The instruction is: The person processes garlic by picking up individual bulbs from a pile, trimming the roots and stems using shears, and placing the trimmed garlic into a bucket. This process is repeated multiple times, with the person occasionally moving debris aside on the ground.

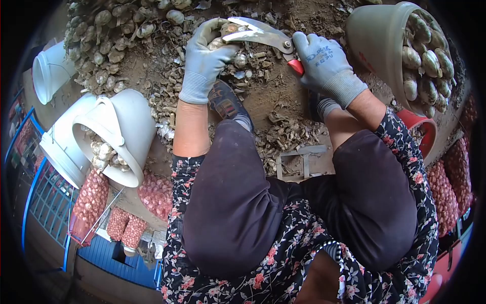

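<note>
A grey glove covers my left hand (208, 55), whose fingers are closed round a garlic bulb (216, 43) at the top centre. My right hand (324, 61), gloved too, grips the shears (268, 37) by their red handle. The two blades stand apart and point left, with their tips beside my left hand and around part of the garlic it holds. Loose garlic skins and cut stems (253, 66) lie on the ground under both hands.
Garlic bulbs (101, 40) are heaped at the upper left. White buckets (139, 121) stand at the left, one holding garlic. A tilted bucket (377, 35) of garlic is at the upper right, above a red bucket (430, 137). Net bags (91, 197) of garlic lie lower left.
</note>
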Motion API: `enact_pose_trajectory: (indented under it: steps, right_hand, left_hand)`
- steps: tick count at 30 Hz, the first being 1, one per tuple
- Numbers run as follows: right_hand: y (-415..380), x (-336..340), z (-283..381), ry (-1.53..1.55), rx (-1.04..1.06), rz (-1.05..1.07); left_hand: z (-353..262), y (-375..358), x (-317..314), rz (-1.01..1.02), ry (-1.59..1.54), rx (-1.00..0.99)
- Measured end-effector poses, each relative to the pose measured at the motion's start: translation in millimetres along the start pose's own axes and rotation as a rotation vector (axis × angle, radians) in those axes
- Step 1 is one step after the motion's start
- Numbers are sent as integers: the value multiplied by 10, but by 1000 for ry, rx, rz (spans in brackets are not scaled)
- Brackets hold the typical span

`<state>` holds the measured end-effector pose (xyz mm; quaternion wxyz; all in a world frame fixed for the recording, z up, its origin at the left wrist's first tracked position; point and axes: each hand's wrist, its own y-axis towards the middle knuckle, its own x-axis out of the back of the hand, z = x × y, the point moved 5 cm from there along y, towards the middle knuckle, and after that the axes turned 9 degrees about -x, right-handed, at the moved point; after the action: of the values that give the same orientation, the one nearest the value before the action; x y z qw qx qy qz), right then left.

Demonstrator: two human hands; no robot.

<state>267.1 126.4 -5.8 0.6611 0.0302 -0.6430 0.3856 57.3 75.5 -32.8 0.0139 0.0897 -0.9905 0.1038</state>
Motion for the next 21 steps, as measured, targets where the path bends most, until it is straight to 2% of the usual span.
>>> enact_pose_trajectory:
  steps: [1, 5, 8, 9, 12, 13, 14, 15, 17, 18, 19, 20, 21]
  right_hand:
    - [-11, -8, 6, -2, 4, 3]
    - [-32, -8, 25, 57, 50, -25]
    - [-21, -36, 48, 108, 81, -46]
    - [-9, -56, 67, 134, 43, 63]
    - [10, -262, 18, 269, 82, 148]
    - [-25, -271, 32, 310, 116, 83]
    - [-21, -320, 24, 282, 23, 222]
    - [-59, -237, 112, 402, 133, 74]
    - [-84, -297, 133, 394, 113, 161]
    - [-105, -285, 138, 421, 123, 163]
    - [-121, -293, 140, 422, 127, 165]
    - [-138, -295, 118, 478, 115, 140]
    - [-159, -297, 75, 533, 98, 112]
  left_hand:
    - [-1, -18, -14, -1, -250, 55]
    - [-1, 6, 53, 46, -385, 69]
    - [72, -45, 6, 144, -338, 160]
    - [47, -33, -5, 109, -330, 96]
    - [44, -93, 58, 85, -348, 140]
    - [53, -129, 104, 75, -295, 165]
    - [86, -168, 102, 42, -350, 155]
    - [76, -214, 115, 19, -413, 136]
    - [-110, -377, 232, 7, -285, 90]
    - [-302, -470, 356, -5, -333, -67]
    - [-566, -609, 585, -131, -42, -241]
    - [-982, -834, 924, -422, 238, -296]
    - [-1144, -1013, 1217, -415, 237, -296]
